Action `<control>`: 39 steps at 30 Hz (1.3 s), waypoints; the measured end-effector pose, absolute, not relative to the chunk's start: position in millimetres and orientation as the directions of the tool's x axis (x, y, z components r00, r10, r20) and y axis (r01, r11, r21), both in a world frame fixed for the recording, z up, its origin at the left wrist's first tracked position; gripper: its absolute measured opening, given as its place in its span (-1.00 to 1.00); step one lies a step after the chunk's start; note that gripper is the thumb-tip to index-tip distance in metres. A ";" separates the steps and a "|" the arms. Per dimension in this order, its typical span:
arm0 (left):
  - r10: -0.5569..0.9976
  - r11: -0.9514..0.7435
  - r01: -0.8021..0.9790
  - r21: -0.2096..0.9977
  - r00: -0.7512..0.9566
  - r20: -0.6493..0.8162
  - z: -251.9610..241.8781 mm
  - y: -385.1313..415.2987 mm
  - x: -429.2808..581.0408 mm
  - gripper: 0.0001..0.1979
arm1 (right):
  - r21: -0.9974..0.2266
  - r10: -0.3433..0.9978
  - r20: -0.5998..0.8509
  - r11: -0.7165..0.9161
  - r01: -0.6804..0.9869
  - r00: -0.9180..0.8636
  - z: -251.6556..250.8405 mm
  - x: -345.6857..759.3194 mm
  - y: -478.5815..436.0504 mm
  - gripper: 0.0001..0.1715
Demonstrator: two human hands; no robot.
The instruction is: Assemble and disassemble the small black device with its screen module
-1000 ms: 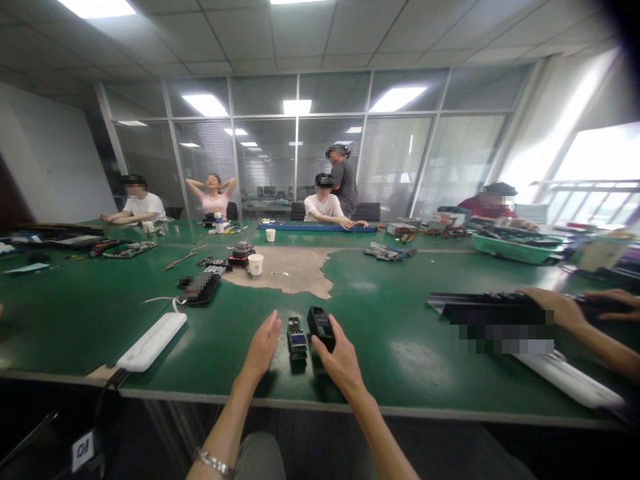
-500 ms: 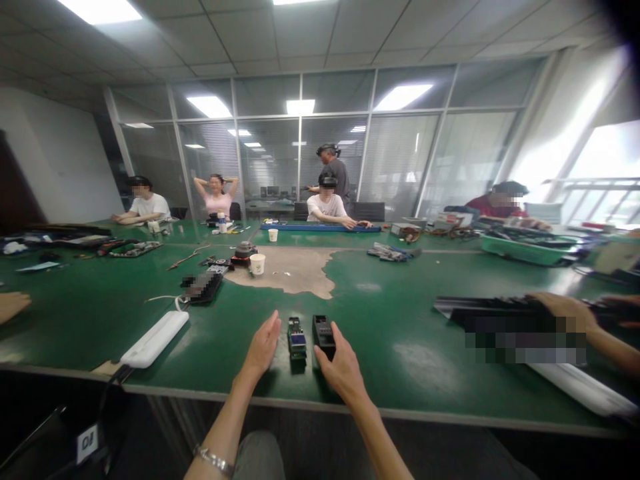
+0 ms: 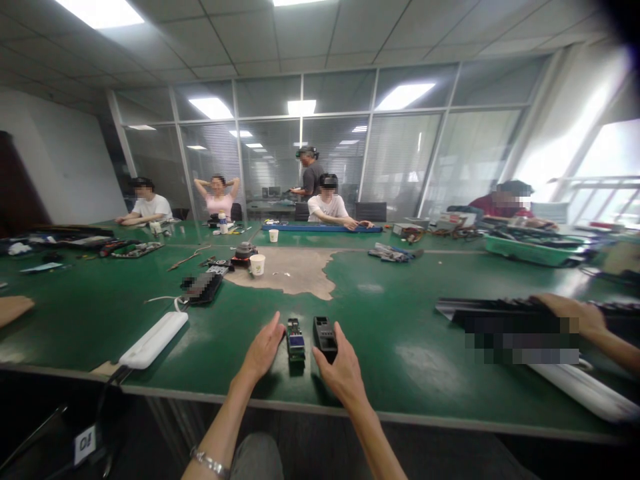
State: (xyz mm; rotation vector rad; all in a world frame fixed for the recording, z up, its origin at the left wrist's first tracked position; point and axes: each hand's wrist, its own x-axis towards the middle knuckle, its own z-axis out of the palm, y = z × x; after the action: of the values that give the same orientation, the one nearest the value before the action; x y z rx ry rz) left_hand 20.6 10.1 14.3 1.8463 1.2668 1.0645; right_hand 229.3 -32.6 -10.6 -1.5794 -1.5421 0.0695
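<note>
My left hand [image 3: 264,348] rests over the near part of the table, fingers stretched out, with nothing in it. Its fingertips are close to the left side of a green circuit board [image 3: 295,341] with a small bluish display; I cannot tell whether they touch. To the right of the board lies a black plastic casing [image 3: 325,335] with openings in its top. My right hand [image 3: 343,365] spans the casing's near end, thumb on its left and fingers along its right side. Part of the casing is hidden behind that hand.
A white power strip [image 3: 154,340] and a dark device [image 3: 203,287] lie to the left. Paper cups [image 3: 257,265] stand farther back. At right, another person's hand [image 3: 575,317] rests on a long black part [image 3: 493,320]. Behind it is a green basket [image 3: 535,250].
My left hand has shifted slightly right, closer to the circuit board. My right hand stays at the casing. The standing person across the table has moved left.
</note>
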 end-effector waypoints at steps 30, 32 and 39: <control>0.955 -0.285 0.316 0.905 0.177 0.239 7.0 17.1 15.9 -0.27 | -0.696 0.840 0.518 0.303 0.651 0.163 39.2 163.2 -32.8 -0.22; 0.954 -0.287 0.314 0.905 0.175 0.242 6.0 17.8 15.5 -0.27 | -0.683 0.841 0.520 0.304 0.665 0.150 37.4 159.5 -30.3 -0.22; 0.946 -0.313 0.317 0.896 0.187 0.264 1.7 20.6 13.7 -0.28 | -0.593 0.831 0.548 0.304 0.745 0.097 26.2 151.0 -27.5 -0.23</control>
State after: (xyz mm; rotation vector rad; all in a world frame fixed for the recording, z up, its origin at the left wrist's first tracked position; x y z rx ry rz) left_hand 13.7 20.6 1.7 1.7572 1.1948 1.1298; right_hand 151.0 -27.5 26.2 -1.4532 -1.6569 0.1177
